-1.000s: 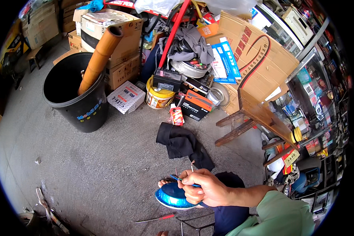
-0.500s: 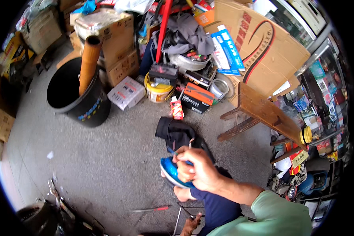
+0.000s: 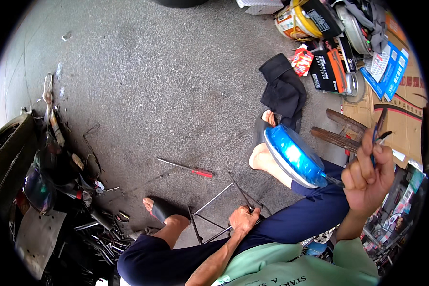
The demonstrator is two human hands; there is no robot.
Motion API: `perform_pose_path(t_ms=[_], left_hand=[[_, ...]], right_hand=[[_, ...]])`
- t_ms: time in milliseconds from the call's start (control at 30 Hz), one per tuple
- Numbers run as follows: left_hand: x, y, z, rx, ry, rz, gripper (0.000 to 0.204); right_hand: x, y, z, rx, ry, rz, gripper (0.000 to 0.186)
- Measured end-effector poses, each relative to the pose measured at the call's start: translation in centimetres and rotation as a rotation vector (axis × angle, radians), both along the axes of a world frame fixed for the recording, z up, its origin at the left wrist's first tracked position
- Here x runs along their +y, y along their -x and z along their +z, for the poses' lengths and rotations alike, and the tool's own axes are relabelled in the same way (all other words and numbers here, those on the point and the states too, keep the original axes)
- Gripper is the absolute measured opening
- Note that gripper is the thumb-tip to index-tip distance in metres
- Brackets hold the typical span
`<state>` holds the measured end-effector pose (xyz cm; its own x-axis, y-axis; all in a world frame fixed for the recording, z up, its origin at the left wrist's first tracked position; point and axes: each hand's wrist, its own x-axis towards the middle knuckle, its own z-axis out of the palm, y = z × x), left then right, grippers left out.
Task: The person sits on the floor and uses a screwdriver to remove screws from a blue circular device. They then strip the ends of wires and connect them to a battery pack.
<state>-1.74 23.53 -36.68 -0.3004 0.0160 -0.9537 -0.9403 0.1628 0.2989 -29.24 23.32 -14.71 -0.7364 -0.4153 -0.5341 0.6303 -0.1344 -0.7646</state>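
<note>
The dome [image 3: 293,152] was bright blue, pale-rimmed; the screwdriver handle [image 3: 203,173] red, the trousers [image 3: 300,205] navy, the shirt [image 3: 267,255] light green.

The view dips, bringing in the left foot [image 3: 163,209] and more of the left hand [image 3: 244,219]. The right hand [image 3: 370,181], earlier overlapping the shiny blue dome [image 3: 293,155], now appears clear to its right.
</note>
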Motion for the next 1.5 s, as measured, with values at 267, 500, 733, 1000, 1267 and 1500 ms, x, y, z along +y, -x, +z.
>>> perform_pose_path(t_ms=[267, 500, 733, 1000, 1267, 1500], left_hand=[[1.5, 6.7, 0.1, 0.066, -0.053, 0.068, 0.040], [3.3, 11.8, 0.4, 0.135, -0.054, 0.120, 0.040], [5.6, 15.0, 0.4, 0.234, 0.012, 0.031, 0.047], [4.0, 16.6, 2.3, 0.333, 0.290, -0.412, 0.056], [2.1, 27.7, 19.4, 1.246, 0.659, 0.406, 0.038], [4.0, 31.2, 23.4, 1.386, 0.407, 0.363, 0.058]], right_hand=[[-2.4, 4.4, -0.1, 0.040, -0.059, 0.280, 0.013], [0.0, 8.1, 2.7, 0.063, -0.051, 0.263, 0.014], [3.3, 10.9, 2.7, 0.022, 0.049, 0.200, 0.015], [10.0, 14.9, 2.5, -0.047, 0.176, 0.009, 0.016], [11.5, 13.3, 0.8, 0.310, 0.486, -0.133, 0.018], [8.9, 12.1, 1.2, 0.517, 0.591, -0.163, 0.014]])
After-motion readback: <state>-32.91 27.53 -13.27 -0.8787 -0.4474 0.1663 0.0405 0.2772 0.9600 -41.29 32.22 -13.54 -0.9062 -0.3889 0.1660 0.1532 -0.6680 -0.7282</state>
